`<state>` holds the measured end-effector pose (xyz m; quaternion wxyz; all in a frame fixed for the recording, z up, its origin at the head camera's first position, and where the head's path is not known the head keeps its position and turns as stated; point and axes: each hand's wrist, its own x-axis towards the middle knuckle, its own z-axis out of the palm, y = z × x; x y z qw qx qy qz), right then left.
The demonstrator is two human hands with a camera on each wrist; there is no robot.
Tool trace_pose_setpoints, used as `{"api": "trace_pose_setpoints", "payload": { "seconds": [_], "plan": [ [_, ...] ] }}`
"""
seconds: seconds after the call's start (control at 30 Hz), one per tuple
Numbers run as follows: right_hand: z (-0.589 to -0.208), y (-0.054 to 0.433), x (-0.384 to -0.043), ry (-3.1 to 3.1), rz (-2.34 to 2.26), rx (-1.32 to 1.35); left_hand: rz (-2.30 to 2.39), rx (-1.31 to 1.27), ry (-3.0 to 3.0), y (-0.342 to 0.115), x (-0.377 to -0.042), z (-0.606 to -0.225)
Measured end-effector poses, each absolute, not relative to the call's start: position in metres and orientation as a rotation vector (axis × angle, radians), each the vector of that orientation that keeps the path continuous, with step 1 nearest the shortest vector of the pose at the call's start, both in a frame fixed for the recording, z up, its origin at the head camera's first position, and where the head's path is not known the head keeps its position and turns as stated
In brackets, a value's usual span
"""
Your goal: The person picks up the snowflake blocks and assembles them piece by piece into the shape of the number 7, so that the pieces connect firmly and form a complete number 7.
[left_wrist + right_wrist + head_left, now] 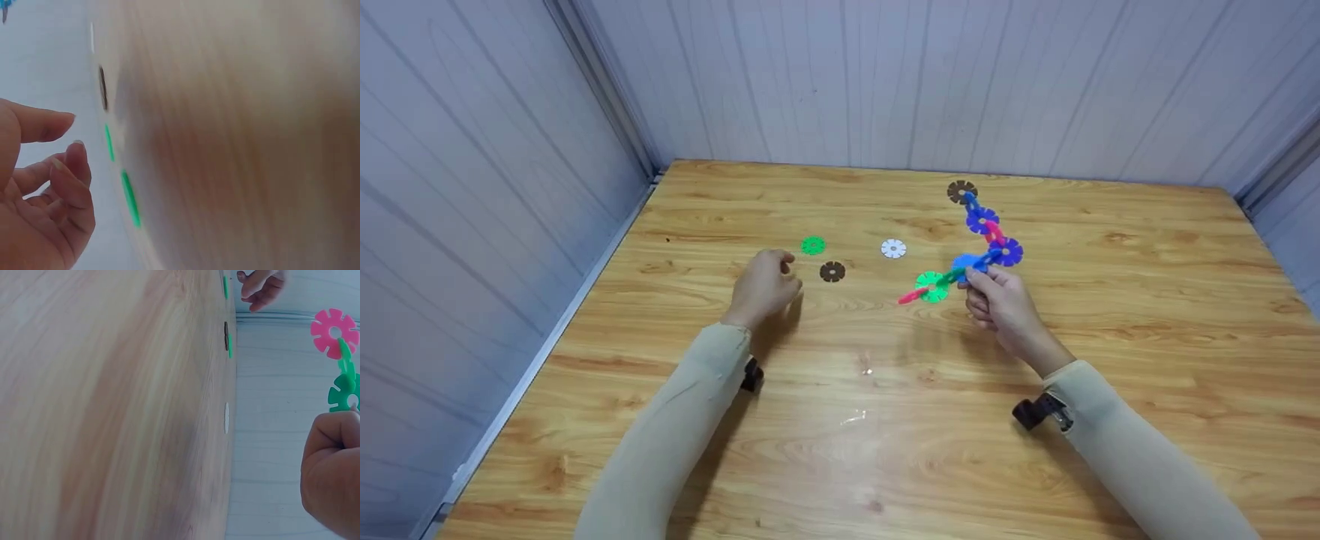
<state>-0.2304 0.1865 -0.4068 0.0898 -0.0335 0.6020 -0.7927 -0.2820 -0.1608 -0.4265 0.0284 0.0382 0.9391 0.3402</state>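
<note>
Right of centre, the right hand [1006, 306] pinches a chain of slotted discs [979, 260] partway along, probably to keep both ends free. Left of centre, the left hand [763, 286], loosely bent, grips nothing; the green disc [807, 241], brown disc [824, 273] and white disc [886, 249] lie apart, apparently leaving their rims reachable.

No text, label, brand, number or sign can be read in any of the 3 views.
</note>
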Motion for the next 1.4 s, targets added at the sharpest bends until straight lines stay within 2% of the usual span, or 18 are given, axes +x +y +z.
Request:
{"api": "trace_pose_setpoints", "payload": {
  "seconds": [0.33, 0.6, 1.0, 1.4],
  "plan": [
    [-0.408, 0.188, -0.229, 1.789, -2.351, -0.093, 0.85, -0.046, 2.871, -0.192, -0.286, -0.43],
    [-0.408, 0.183, -0.232, 1.776, -2.356, -0.115, 0.873, -0.107, 2.878, -0.201, -0.286, -0.43],
    [-0.408, 0.186, -0.231, 1.767, -2.361, -0.082, 0.996, -0.006, 2.88, -0.183, -0.285, -0.431],
    [-0.408, 0.187, -0.231, 1.77, -2.355, -0.086, 1.526, 0.093, 2.585, -0.139, -0.266, -0.42]
  ]
}}
